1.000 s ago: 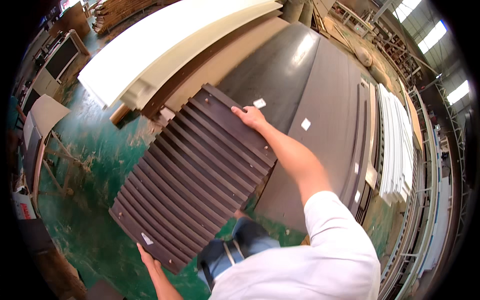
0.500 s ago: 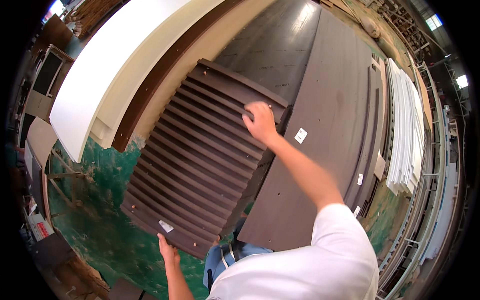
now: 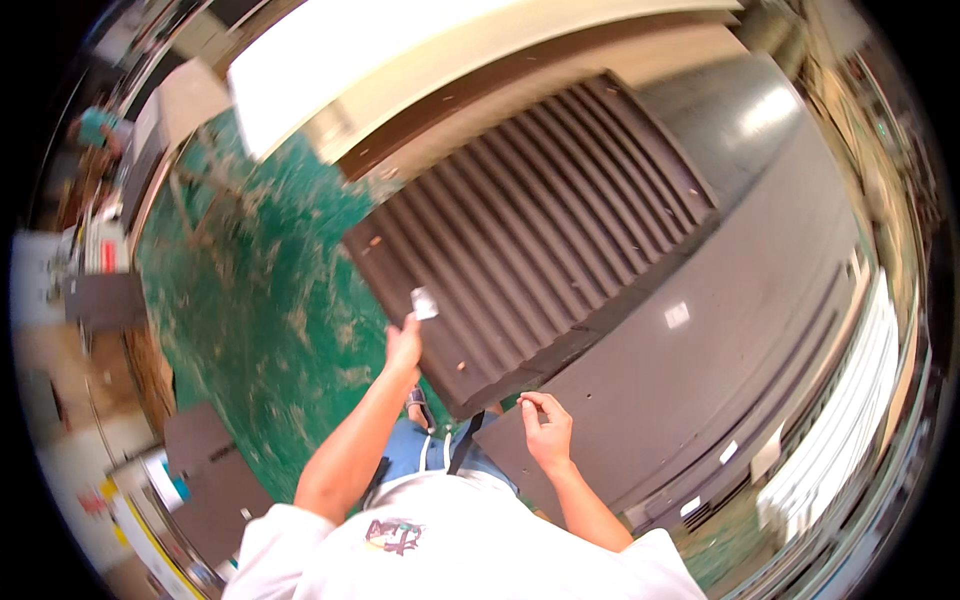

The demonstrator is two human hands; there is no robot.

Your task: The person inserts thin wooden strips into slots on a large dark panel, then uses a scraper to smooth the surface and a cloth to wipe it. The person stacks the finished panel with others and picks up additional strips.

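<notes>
A dark brown slatted panel (image 3: pixel 520 200) with parallel ridges lies tilted across the middle, with a small white label (image 3: pixel 424 303) at its near left end. Small light wooden pegs show near its corners. My left hand (image 3: pixel 404 345) grips the panel's near edge beside the label, thumb on top, the other fingers mostly hidden. Just off the panel's near right corner, my right hand (image 3: pixel 548 425) is raised over a flat brown board (image 3: pixel 640 390), its thumb and fingers pinched together. Whether anything small is between them cannot be made out.
Pale boards (image 3: pixel 400 65) stand along the far side, above a dark brown strip (image 3: pixel 450 95). At the right lies a stack of white strips (image 3: pixel 840 410). Green floor (image 3: pixel 270 290) stretches to the left, with dark boards (image 3: pixel 215 460) at the lower left. A person (image 3: pixel 100 130) is at the far left.
My right hand has come back from the panel's far end toward my body. My left hand stays on the near edge. The whole view has turned, so the panel now slants toward the upper right.
</notes>
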